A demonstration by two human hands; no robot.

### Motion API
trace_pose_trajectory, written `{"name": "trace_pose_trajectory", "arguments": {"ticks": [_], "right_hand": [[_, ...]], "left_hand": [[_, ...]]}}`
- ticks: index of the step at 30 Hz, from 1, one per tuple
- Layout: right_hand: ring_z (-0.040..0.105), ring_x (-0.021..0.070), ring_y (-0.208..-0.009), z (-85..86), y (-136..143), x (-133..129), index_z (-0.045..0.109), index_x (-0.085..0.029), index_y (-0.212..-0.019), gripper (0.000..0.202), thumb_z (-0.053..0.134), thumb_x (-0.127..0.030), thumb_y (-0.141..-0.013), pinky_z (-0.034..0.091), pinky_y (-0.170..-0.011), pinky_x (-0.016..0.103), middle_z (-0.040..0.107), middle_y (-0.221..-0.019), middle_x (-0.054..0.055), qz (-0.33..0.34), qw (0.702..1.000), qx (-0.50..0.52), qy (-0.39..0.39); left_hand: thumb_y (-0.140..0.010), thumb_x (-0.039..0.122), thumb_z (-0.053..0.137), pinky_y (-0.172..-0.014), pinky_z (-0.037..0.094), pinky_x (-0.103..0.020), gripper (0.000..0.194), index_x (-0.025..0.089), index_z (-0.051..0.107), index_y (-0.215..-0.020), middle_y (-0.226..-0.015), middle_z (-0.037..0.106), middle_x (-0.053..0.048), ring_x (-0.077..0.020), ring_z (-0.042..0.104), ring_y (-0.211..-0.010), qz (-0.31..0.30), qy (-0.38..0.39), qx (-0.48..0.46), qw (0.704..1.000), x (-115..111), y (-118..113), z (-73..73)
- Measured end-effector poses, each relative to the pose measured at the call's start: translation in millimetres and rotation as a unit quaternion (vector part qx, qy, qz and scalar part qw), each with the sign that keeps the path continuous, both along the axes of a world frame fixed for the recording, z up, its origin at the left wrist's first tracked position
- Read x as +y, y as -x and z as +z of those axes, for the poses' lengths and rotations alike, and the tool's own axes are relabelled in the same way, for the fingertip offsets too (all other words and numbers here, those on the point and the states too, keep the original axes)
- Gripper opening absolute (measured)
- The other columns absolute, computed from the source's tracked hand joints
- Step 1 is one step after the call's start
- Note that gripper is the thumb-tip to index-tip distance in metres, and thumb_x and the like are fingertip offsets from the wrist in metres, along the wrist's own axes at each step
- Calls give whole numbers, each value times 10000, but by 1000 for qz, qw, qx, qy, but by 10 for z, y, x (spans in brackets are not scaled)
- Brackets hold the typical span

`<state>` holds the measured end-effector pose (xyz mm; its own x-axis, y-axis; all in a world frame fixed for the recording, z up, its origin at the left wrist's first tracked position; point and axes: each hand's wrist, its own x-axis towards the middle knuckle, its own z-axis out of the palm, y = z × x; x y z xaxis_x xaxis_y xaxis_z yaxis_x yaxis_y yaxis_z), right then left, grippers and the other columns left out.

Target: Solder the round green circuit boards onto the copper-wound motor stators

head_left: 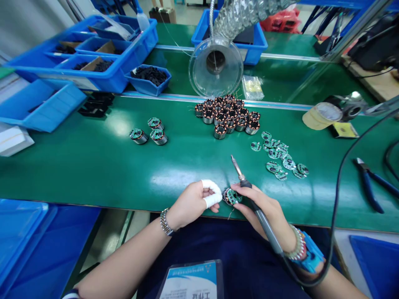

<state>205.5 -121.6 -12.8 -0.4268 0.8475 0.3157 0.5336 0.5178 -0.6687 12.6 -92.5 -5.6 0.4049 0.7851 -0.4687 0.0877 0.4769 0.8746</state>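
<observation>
Where the green bench (93, 166) runs along its near edge, the two hands meet over one small motor stator (231, 196) topped with a green circuit disc. The left hand (193, 203), two fingertips wrapped in white tape, has its grip pinched on the stator's left side. The right hand (264, 207) touches its right side and is closed around a soldering iron (249, 195) — the tip points up and away, clear of the part. Farther off sits a cluster of copper-wound stators (227, 114), with loose green circuit discs (280, 158) to the right. Three finished pieces (149, 133) stand to the left, and blue pliers (369, 182) lie at the far right.
</observation>
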Motion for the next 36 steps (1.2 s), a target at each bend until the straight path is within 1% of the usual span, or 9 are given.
{"name": "trace_pose_trajectory", "arguments": {"ticks": [3, 5, 11, 15, 19, 22, 26, 31, 36], "right_hand": [[544, 167, -1085, -21, -17, 28, 463, -207, -1162, 372, 542, -134, -805, 463, -932, 321, 589, -1146, 72, 6, 1000, 10, 17], [541, 166, -1091, -31, -18, 43, 457, -207, -1165, 374, 538, -134, -807, 460, -938, 325, 591, -1148, 73, 9, 1000, 18, 22], [553, 154, -1077, -14, 3, 63, 467, -205, -1140, 360, 543, -114, -800, 464, -932, 301, 599, -1137, 73, 16, 999, 37, 16], [549, 148, -1080, -7, 4, 62, 465, -198, -1141, 369, 552, -108, -794, 456, -938, 292, 599, -1134, 79, 15, 999, 42, 13], [552, 153, -1074, -16, -1, 61, 462, -198, -1146, 363, 542, -117, -802, 464, -930, 303, 597, -1138, 82, 18, 999, 41, 15], [555, 165, -1073, -24, -4, 59, 461, -205, -1147, 352, 532, -132, -810, 472, -924, 324, 598, -1137, 78, 17, 999, 40, 19], [546, 172, -1089, -29, -9, 55, 457, -208, -1153, 352, 524, -135, -815, 464, -937, 339, 597, -1140, 76, 20, 999, 37, 25], [547, 160, -1085, -26, -11, 53, 456, -204, -1148, 363, 538, -118, -805, 457, -944, 324, 600, -1138, 75, 17, 999, 40, 21], [550, 156, -1079, -26, -8, 48, 457, -205, -1147, 369, 547, -116, -800, 455, -945, 318, 602, -1137, 72, 14, 999, 37, 17]], "left_hand": [[-706, 174, 601, -617, 491, -251, 68, 121, 569, -734, -624, 599, -1, -104, 580, -578, 20, -7, 10, 1000, 42, 21, 6], [-706, 184, 608, -631, 482, -249, 72, 121, 600, -740, -642, 596, -1, -98, 561, -586, 12, -39, 7, 999, 64, 24, 8], [-728, 198, 610, -641, 443, -221, 67, 160, 660, -748, -795, 581, -14, -99, 536, -679, -103, -178, 13, 979, 127, 16, -6], [-772, 210, 581, -709, 436, -235, 92, 180, 656, -816, -830, 572, -22, -117, 543, -766, -172, -271, 34, 946, 185, 24, -12], [-815, 217, 517, -725, 426, -252, 110, 174, 617, -796, -832, 564, -34, -130, 528, -778, -209, -354, 71, 909, 212, 47, 0], [-830, 211, 470, -726, 423, -266, 120, 168, 574, -788, -837, 563, -47, -140, 516, -780, -215, -379, 89, 896, 197, 61, 1], [-822, 210, 463, -695, 429, -255, 101, 169, 538, -767, -818, 559, -48, -136, 516, -748, -187, -389, 109, 896, 155, 67, -18], [-815, 218, 491, -684, 427, -242, 96, 170, 558, -764, -801, 590, -41, -128, 533, -731, -170, -390, 134, 895, 119, 75, -30], [-810, 211, 507, -684, 432, -230, 82, 172, 574, -785, -831, 606, -43, -120, 551, -739, -168, -400, 123, 893, 112, 92, -19]]}}
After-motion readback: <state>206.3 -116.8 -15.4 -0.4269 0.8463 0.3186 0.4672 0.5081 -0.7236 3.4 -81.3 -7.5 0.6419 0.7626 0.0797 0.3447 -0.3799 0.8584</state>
